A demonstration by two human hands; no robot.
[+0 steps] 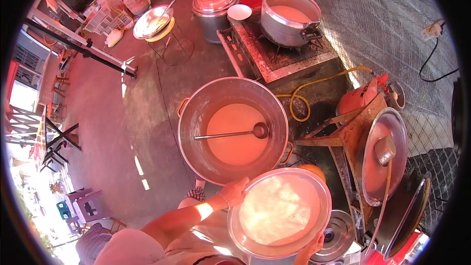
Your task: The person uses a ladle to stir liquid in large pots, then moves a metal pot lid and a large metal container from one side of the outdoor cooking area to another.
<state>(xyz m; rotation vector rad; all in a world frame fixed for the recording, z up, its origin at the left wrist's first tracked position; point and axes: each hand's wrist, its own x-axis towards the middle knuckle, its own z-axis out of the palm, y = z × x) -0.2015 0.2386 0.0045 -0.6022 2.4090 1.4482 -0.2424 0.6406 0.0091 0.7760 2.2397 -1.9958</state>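
Note:
My left hand (234,192) grips the upper left rim of a wide metal basin (235,233). A bracelet circles that wrist. At the lower right rim, my right hand (312,246) holds the same basin. A pale, cloudy liquid (278,209) fills much of it, with bright light on its surface. Just beyond the basin stands a large deep metal pot (191,136) with loop handles at its sides. Inside the pot is more pale liquid (232,154). A long-handled metal ladle (260,130) lies across it, its bowl towards the right.
A gas stove (254,53) carries a metal pot (281,31) of liquid. To the right, a basin (377,187) with a long-handled scoop (384,151) sits on a rusty stand (349,136). A yellow hose (323,79) curls nearby. A round stand (171,51) holds another bowl (152,22).

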